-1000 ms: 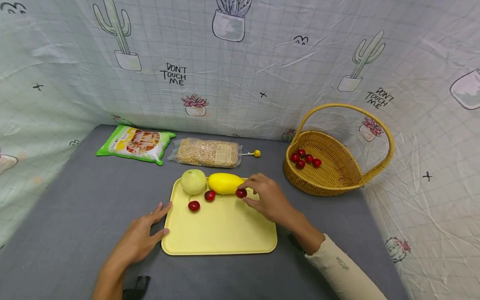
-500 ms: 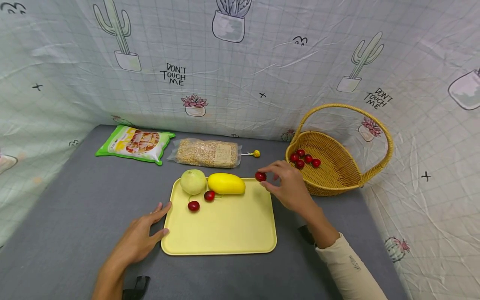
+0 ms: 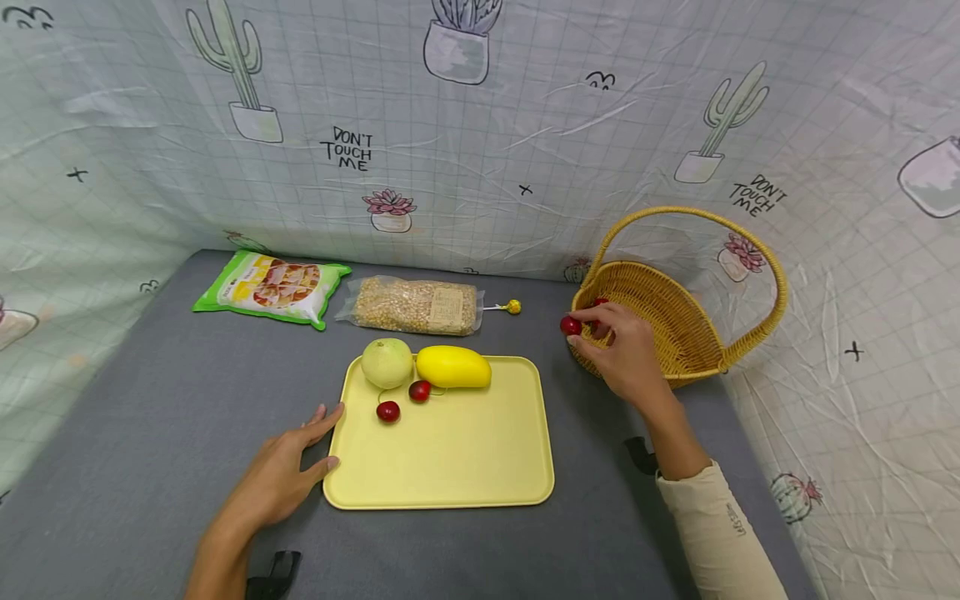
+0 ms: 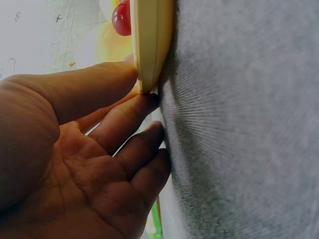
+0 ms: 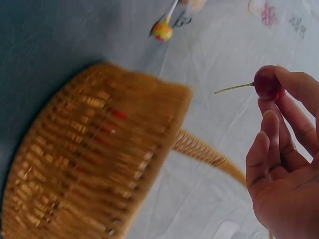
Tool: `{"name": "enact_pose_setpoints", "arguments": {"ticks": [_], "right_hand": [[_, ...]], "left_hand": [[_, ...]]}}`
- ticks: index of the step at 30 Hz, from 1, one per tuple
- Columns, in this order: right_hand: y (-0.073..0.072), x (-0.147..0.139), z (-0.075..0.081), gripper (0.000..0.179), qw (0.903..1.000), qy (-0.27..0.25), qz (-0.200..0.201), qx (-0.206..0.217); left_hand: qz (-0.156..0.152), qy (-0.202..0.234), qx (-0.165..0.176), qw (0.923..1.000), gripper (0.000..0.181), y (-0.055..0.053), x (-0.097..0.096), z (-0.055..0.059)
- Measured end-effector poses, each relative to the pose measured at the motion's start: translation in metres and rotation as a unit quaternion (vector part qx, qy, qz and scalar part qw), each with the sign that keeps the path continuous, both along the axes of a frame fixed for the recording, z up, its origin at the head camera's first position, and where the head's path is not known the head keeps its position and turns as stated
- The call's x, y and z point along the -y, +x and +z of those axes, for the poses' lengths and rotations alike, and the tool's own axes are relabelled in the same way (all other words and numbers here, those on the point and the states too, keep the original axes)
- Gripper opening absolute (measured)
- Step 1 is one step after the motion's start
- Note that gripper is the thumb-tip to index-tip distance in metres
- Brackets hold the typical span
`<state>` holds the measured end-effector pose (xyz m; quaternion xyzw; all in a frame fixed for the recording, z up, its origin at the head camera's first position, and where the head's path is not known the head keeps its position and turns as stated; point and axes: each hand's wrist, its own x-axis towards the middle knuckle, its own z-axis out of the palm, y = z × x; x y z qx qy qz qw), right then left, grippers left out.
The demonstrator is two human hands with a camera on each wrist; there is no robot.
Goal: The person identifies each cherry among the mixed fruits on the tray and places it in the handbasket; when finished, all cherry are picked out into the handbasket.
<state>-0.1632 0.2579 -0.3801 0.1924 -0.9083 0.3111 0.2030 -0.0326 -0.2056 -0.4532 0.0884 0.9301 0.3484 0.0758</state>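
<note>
Between thumb and fingertips, my right hand (image 3: 622, 350) pinches a dark red cherry (image 3: 571, 325) by the left rim of the wicker basket (image 3: 675, 333). In the right wrist view the cherry's green stem (image 5: 234, 88) points toward the basket side. Other cherries inside the basket are mostly hidden behind the hand. My left hand (image 3: 273, 479) touches the left edge of the yellow tray (image 3: 450, 458) with straight fingers and thumb. On the tray lie two cherries (image 3: 387, 412), a pale green round fruit (image 3: 387, 363) and a yellow oblong fruit (image 3: 453, 367).
Behind the tray lie a green and white food bag (image 3: 272, 287), a clear pack of yellowish grains (image 3: 417, 305) and a yellow lollipop (image 3: 512, 307). A patterned cloth (image 3: 480, 167) hangs along the back and sides of the grey table (image 3: 135, 433). The basket's handle arches high.
My right hand has carried the cherry from beside the yellow fruit on the tray, rightward and up to the basket's left rim. The left hand has stayed at the tray edge.
</note>
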Motion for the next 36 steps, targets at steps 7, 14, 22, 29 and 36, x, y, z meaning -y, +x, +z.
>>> {"name": "enact_pose_setpoints", "arguments": {"ticks": [7, 14, 22, 29, 36], "right_hand": [[-0.010, -0.024, -0.005, 0.031, 0.9993, 0.001, -0.035, -0.013], [-0.022, -0.046, -0.013, 0.031, 0.9968, 0.015, -0.077, 0.015], [-0.034, -0.065, -0.020, 0.030, 0.9932, 0.038, -0.097, 0.051], [-0.042, -0.079, -0.026, 0.029, 0.9861, 0.064, -0.110, 0.107], [-0.052, -0.084, -0.027, 0.027, 0.9724, 0.095, -0.120, 0.176]], "left_hand": [[0.000, 0.001, 0.002, 1.0000, 0.074, 0.000, 0.000, 0.000], [0.001, -0.005, 0.002, 1.0000, 0.074, 0.000, -0.001, -0.001], [0.001, -0.002, -0.003, 1.0000, 0.073, 0.000, 0.000, -0.001], [0.001, -0.003, -0.002, 1.0000, 0.074, 0.000, 0.000, -0.003], [0.003, -0.002, 0.006, 1.0000, 0.074, -0.001, 0.000, -0.002]]}}
